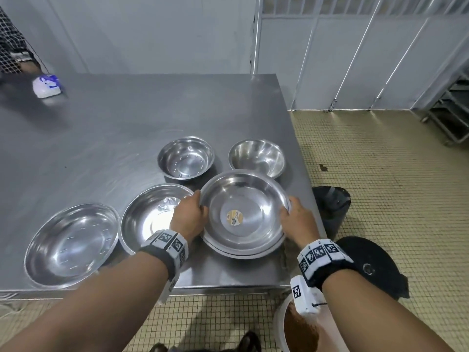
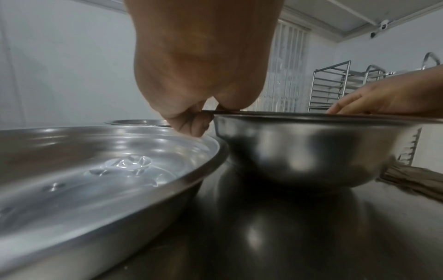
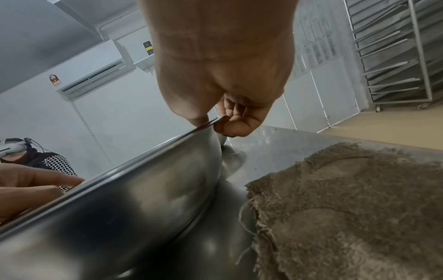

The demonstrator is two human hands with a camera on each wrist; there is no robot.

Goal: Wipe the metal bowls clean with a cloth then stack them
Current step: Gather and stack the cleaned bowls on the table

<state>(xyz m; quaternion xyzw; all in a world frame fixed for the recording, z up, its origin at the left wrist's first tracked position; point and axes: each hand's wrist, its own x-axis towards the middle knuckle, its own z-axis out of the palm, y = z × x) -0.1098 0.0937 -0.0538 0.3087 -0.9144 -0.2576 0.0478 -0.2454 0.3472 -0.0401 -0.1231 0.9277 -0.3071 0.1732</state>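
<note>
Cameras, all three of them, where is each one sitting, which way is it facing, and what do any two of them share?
Head: above, facing down at the table; both forearms and hands show.
Left wrist: low under the left hand, facing right along the held bowl.
Right wrist: under the right hand, facing left; brown cloth alongside.
Shared: each wrist view shows the bowl and the opposite hand's fingers.

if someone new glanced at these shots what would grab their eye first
Both hands, the left hand and right hand, grip opposite rims of a stickered bowl atop a stack at the table's near right corner. Four more shiny bowls surround it, and a brown cloth lies beside it.
</note>
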